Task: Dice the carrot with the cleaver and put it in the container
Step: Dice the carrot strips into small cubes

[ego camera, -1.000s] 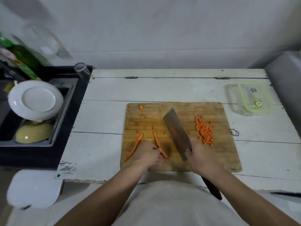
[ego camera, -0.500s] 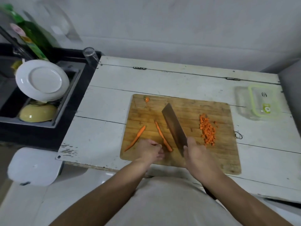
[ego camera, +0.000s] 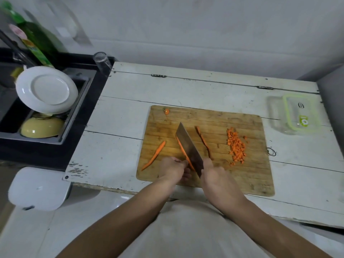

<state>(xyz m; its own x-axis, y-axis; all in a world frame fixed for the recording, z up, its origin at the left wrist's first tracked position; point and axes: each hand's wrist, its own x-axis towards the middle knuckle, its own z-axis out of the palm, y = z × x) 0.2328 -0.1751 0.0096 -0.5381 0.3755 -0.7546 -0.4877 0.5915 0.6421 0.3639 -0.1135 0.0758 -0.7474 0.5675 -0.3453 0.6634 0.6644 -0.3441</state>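
Observation:
On the wooden cutting board (ego camera: 242, 175) my right hand (ego camera: 214, 174) grips the cleaver (ego camera: 189, 149), its blade standing lengthwise against a carrot slab (ego camera: 183, 151). My left hand (ego camera: 173, 169) pinches the near end of that slab beside the blade. A thin carrot strip (ego camera: 202, 140) lies just right of the blade and another strip (ego camera: 154, 155) lies to the left. A heap of diced carrot (ego camera: 236, 146) sits on the board's right part. The clear container (ego camera: 279, 118) with its green-rimmed lid (ego camera: 299, 112) stands on the table at the far right.
A carrot end (ego camera: 167, 111) lies at the board's far left corner. Left of the white table (ego camera: 121, 131) is a dark sink (ego camera: 11, 116) holding a white plate (ego camera: 46, 90) and a yellow bowl (ego camera: 41, 127). A glass (ego camera: 101, 61) and a green bottle (ego camera: 35, 40) stand behind.
The cleaver has shifted left onto the carrot piece held by my left hand. A thin strip now lies separate to the right of the blade. The view has also shifted.

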